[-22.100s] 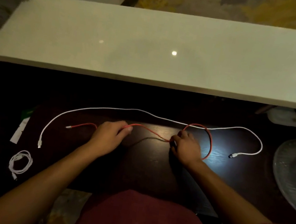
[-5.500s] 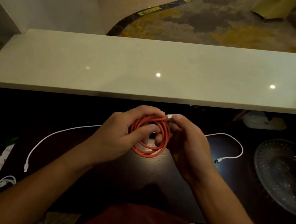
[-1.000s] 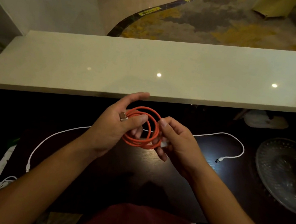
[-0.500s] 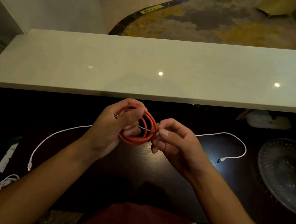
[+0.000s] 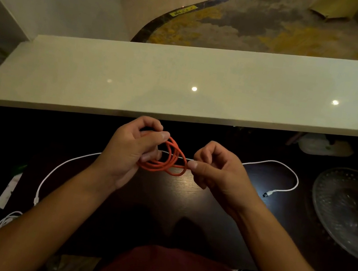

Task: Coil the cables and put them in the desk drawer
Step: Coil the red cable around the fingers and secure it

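The round orange braided cable coil (image 5: 165, 160) is gripped in the left hand (image 5: 128, 151) above the dark wooden desk (image 5: 178, 195); its loose end, tucked through since a moment ago, is pinched and drawn outward by the right hand (image 5: 216, 171), tightening the bundle. The long white cable (image 5: 284, 172) is left uncoiled.

Three cables: one orange cable (image 5: 165, 161), one long white cable (image 5: 284, 167), one small white coil (image 5: 7, 220). Two hands. One glass dish (image 5: 347, 211).
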A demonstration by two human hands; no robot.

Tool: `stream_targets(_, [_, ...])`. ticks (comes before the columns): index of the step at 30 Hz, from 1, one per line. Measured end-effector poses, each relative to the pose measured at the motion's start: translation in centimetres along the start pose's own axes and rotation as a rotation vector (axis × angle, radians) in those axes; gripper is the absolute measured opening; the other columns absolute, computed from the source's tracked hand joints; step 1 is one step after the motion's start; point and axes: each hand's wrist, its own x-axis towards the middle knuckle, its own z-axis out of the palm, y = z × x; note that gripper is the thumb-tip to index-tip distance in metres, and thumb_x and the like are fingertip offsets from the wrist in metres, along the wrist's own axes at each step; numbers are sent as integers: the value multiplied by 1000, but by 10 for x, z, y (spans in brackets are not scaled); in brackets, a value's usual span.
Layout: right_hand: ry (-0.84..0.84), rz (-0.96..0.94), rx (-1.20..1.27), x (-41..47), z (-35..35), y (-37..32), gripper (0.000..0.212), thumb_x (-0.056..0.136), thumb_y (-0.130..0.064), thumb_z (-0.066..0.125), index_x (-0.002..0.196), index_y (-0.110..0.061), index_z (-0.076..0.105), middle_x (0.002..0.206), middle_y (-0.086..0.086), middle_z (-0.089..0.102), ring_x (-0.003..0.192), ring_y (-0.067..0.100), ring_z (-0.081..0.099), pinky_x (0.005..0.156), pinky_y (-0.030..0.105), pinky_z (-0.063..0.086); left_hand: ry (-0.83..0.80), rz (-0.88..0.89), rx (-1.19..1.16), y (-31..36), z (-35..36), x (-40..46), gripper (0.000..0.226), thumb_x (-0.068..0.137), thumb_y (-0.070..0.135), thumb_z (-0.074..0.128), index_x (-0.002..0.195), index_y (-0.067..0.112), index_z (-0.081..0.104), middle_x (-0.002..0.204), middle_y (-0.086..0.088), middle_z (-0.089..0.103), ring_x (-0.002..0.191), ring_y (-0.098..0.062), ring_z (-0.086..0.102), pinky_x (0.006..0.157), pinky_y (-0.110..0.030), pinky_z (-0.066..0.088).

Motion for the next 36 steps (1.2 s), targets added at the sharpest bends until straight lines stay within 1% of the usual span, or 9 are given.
stream_targets(3, [82,16,8,2,-7,-1,39,84,21,60,72,-11,42,64,3,46,48,13,43,46,24,36,-29,-28,53,-4,0,-2,14,90,0,65,91,9,55,50,2,54,35,-4,29,63,-38,23])
stream_targets(5, [154,17,-27,5,-9,0,40,84,22,58,71,-12,42,63,4,45,48,13,42,47,25,35,-72,-50,67,-8,4,-4,14,88,3,68,90,9,55,52,4,54,33,-4,29,64,-36,26])
stream_targets(10, [299,-9,-65,11,-19,-6,42,82,21,58,66,-14,41,58,2,44,46,12,41,47,27,30,19,-71,37,-1,-6,-5,20,83,14,74,85,12,55,42,9,36,31,-5,26,63,-33,36])
stream_targets(16, [110,-123,-68,6,7,-16,24,79,7,70,80,-9,53,73,6,57,58,14,53,54,27,43,112,-48,110,-6,-2,-3,18,95,9,64,82,14,54,40,8,39,31,-2,27,60,-34,26])
stream_targets(19, [-32,-181,-179,5,21,-11,19,80,8,73,92,-4,64,90,17,68,82,25,65,71,31,55,135,-52,90,-8,5,-2,19,95,11,64,80,15,54,43,7,45,31,0,32,44,-20,33])
stream_targets(21, [-17,-230,-351,5,24,-6,15,84,7,74,93,-4,69,92,22,70,83,28,69,74,32,57,123,-48,98,-7,9,-3,17,96,11,63,81,13,55,47,5,49,31,0,35,35,-13,31])
stream_targets(26, [89,-336,-725,7,24,1,14,81,-15,85,89,-14,73,82,-7,69,72,12,62,66,23,49,145,-83,61,-12,13,-4,18,98,14,61,80,14,60,65,-9,47,35,-3,42,34,-14,33])
stream_targets(31, [95,-269,-696,6,21,2,18,79,-23,86,87,-16,71,79,-2,69,72,9,63,66,24,51,171,-54,128,-19,16,-4,18,102,22,56,85,16,58,54,5,47,43,-4,42,43,-18,38])
stream_targets(36, [127,-356,-965,6,29,3,15,79,-35,82,79,-25,70,72,-11,68,75,10,62,68,34,51,228,5,197,-21,22,-5,15,104,24,54,90,18,54,58,10,49,50,-3,44,49,-22,39])
